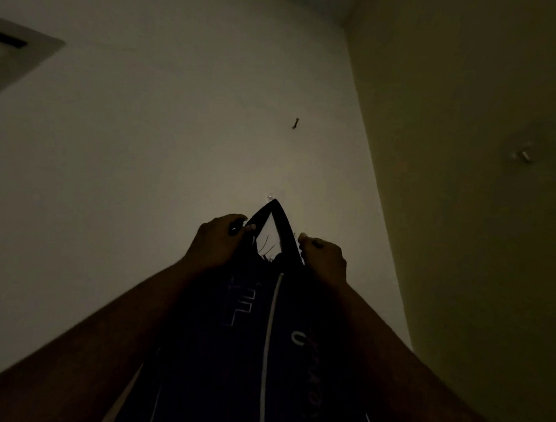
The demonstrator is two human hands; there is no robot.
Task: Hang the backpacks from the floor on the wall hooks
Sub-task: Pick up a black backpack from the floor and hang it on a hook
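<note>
A dark navy backpack [252, 348] with pale piping and lettering is held up against the white wall, between my forearms. Its black top loop [274, 215] is pulled into a peak just below a small clear wall hook [270, 197]; I cannot tell whether the loop touches the hook. My left hand [219, 239] grips the left side of the loop. My right hand [321, 256] grips the right side, at the top of the backpack. The room is dim.
A dark nail or screw [295, 123] sticks out of the white wall higher up. Another small clear hook [524, 155] sits on the right wall past the corner. A vent or light panel [6, 56] shows at the upper left.
</note>
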